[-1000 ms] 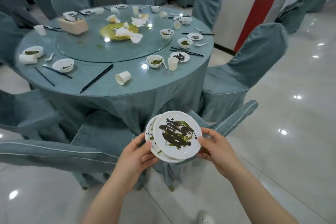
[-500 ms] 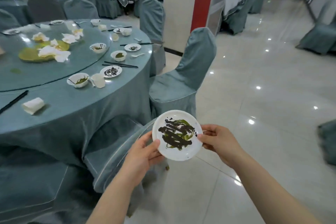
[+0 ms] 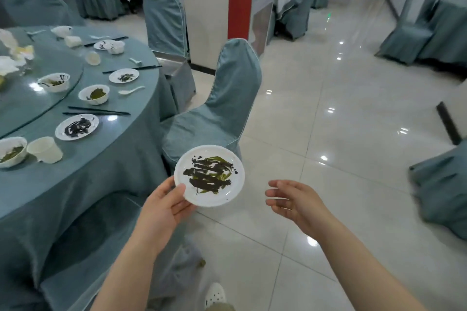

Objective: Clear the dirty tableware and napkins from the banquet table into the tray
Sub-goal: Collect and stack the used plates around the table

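You are carrying a dirty plate, smeared with dark and green sauce, out over the tiled floor just beside the covered chair. Your left hand pinches its near edge, thumb on the rim and fingers curled beneath; whether more plates are stacked under it you cannot tell from here. Your right hand hangs apart from the plate, to its right, fingers relaxed and holding nothing.

By the look of it, you are early in the job. No tray is in view, so nothing can be counted as delivered yet.

The counter to your left still carries plenty: a sauce-streaked plate near its edge, a paper cup and a bowl of greens beside it, two more bowls further in, another small plate, a spoon, and pairs of chopsticks lying between them. More dishes sit at the far side, and crumpled napkins lie on the glass turntable at the left margin.

All of that remains to be gathered once the plate in hand reaches the tray.
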### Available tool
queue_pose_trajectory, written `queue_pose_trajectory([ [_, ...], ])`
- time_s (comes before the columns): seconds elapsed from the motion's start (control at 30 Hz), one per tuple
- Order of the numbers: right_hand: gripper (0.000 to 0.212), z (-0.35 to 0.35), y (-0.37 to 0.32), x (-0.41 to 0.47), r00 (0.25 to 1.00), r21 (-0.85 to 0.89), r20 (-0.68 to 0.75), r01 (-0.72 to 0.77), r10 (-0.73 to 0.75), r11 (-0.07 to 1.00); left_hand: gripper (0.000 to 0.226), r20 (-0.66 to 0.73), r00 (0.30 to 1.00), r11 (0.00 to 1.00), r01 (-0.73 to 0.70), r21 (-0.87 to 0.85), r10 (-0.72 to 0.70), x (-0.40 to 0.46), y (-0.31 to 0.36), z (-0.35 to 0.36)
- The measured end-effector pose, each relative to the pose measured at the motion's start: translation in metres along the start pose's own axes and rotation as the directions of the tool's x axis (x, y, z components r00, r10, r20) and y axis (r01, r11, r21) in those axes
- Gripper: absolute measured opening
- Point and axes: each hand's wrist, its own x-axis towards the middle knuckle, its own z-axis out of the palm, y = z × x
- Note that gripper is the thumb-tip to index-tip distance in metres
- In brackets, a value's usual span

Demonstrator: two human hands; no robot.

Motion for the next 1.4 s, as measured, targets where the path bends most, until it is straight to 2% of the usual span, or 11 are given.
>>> queue_pose_trajectory([
  [0.27,0.022,0.029,-0.082,0.106,0.996,-0.035,0.077,0.049,-0.046,0.998,0.02,-0.136,0.989,0.993,-0.067,-0.1,0.053,0.103,0.062,-0.001],
  [0.5,0.021,0.077,-0.125,0.212,0.964,-0.14,0.264,0.019,0.019,0.99,0.02,-0.357,0.931,0.971,-0.155,-0.18,0.082,0.142,0.077,-0.021],
  [0.6,0.02,0.104,-0.139,0.26,0.928,-0.212,0.368,0.014,0.066,0.977,0.018,-0.498,0.864,0.956,-0.204,-0.211,0.074,0.153,0.077,-0.026],
  [0.73,0.021,0.14,-0.153,0.32,0.848,-0.346,0.501,0.014,0.172,0.938,0.016,-0.673,0.736,0.924,-0.303,-0.233,0.071,0.169,0.071,-0.018],
  [0.9,0.017,0.188,-0.163,0.364,0.752,-0.447,0.591,0.004,0.292,0.895,0.017,-0.783,0.618,0.903,-0.374,-0.213,0.071,0.177,0.069,-0.005],
  [1.1,0.015,0.256,-0.153,0.388,0.632,-0.534,0.655,-0.001,0.414,0.846,0.017,-0.897,0.441,0.861,-0.465,-0.207,0.023,0.172,0.066,-0.024],
  [1.4,0.013,0.368,-0.131,0.419,0.61,-0.686,0.63,0.148,0.48,0.713,0.016,-0.954,0.299,0.792,-0.577,-0.197,-0.019,0.191,0.088,-0.103],
])
